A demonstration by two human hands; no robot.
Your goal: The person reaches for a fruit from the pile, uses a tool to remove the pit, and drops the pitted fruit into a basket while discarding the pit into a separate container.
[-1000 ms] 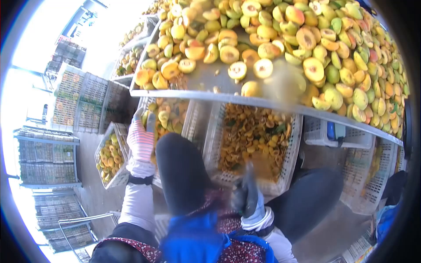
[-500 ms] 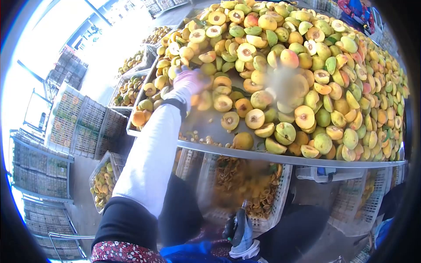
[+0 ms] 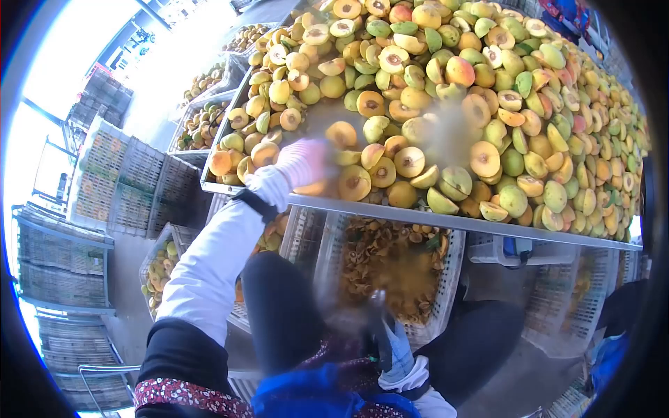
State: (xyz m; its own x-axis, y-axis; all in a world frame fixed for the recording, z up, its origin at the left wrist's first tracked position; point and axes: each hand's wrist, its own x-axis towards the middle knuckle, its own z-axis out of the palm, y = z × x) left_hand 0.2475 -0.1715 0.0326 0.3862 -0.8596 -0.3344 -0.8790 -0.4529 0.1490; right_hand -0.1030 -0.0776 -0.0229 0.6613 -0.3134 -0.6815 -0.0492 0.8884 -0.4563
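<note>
My left hand, in a pale striped glove, reaches over the near left edge of a metal table. Its fingers are smeared by motion, and a blurred fruit half overlaps them. Close beside it lie halved yellow peaches, cut face up. Low in front of my lap, my right hand, in a dark and pale blue glove, is closed round a small tool with a shiny metal tip. Most of that tool is hidden in the fist.
A big heap of peach halves covers the table. Below its edge stands a white crate holding brown pits and scraps. More fruit crates stand at the left, with stacked crates nearer. Another person is at the back right.
My left hand has drawn back toward the table's near edge, and several peach halves have shifted closer with it. My right hand stays low, slightly higher in view.
</note>
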